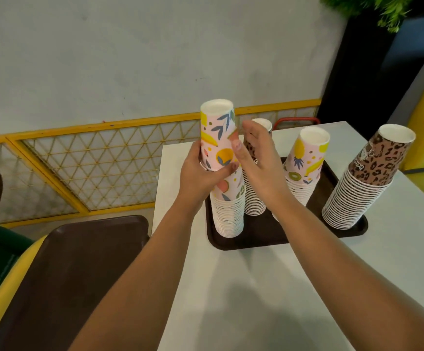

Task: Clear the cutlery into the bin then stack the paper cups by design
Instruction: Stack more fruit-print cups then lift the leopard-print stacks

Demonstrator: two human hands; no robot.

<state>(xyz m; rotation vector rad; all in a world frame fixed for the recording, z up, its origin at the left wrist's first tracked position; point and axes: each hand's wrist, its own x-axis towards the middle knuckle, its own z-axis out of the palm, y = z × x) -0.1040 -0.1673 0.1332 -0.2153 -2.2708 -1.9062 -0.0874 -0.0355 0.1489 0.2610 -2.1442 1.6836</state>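
Several stacks of upside-down paper cups stand on a dark tray on the white table. My left hand grips a fruit-print cup atop the front-left fruit stack. My right hand hovers beside that cup with fingers loosely spread, its thumb near the cup's side. Behind it a leopard-print stack is partly hidden. A second fruit stack and a tall leopard stack stand to the right. No cutlery shows.
A second, empty brown tray lies on a yellow seat at the lower left. A yellow lattice railing and grey wall run behind. A red handle shows past the table's far edge. A plant hangs at top right.
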